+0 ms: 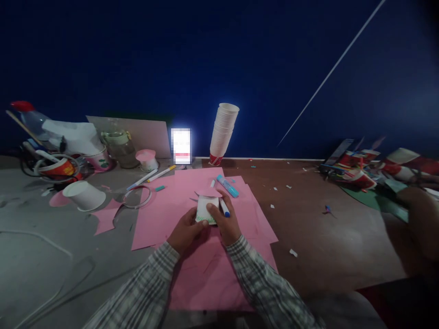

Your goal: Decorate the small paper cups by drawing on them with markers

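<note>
Above the pink paper sheets [161, 214], both hands are closed round a small white paper cup [203, 206] with green pen strokes along its near edge. A pink paper piece [210, 193] sits at the cup's far end. My left hand [187, 228] grips the left side, its thumb near the green strokes. My right hand [228, 221] holds the other side, thumb across the white surface. A blue-ended marker [225, 208] shows by the right fingers; whether they hold it I cannot tell. Dark pointed tips, perhaps scissors, show just left of the cup. Beyond lies a light-blue tube [227, 186].
A tall, leaning stack of paper cups [224, 130] stands against the blue wall. At left are a tipped white cup [84, 195], a tape roll [137, 196], markers [161, 174], a pink-topped cup [147, 161] and a glass jar [118, 148]. Decorated cups [361, 176] and another person's arm are at right.
</note>
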A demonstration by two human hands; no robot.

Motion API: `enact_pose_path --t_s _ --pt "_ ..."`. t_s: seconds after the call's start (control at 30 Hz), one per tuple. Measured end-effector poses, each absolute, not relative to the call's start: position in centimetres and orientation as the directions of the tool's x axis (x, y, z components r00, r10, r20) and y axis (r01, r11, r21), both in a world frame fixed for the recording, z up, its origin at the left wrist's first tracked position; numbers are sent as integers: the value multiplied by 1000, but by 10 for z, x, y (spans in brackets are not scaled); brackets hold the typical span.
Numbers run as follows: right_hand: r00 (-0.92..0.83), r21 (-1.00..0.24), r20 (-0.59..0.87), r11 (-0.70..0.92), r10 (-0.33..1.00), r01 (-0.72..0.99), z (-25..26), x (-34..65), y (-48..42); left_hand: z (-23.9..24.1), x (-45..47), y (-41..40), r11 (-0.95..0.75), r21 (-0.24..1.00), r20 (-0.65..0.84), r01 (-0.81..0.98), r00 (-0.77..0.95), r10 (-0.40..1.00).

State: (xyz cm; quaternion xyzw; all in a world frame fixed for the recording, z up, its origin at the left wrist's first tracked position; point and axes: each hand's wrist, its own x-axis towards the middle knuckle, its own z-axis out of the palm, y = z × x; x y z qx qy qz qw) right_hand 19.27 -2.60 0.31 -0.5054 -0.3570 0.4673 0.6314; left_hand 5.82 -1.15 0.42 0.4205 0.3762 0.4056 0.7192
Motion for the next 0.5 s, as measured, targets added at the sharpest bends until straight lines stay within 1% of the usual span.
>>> enact_pose_path --t_s 0.1,0.2,0.27,0.37,0.5 --pt "390 -977 35 114 920 -181 0 198 -24 4 55 -10 331 913 -221 -239 390 894" --pt "506 -947 150 270 849 -173 0 206 -23 5 52 -9 296 928 -206 -224 353 913" --pt "543 -903 251 396 801 -166 2 208 -24 4 52 -8 267 933 -185 -242 316 930" --pt "506 -850 387 511 771 -129 4 206 -30 1 52 -6 230 928 -155 -294 258 954" --pt "373 -851 473 523 798 -41 5 200 -40 -3 49 -2 214 924 -143 -317 232 962"
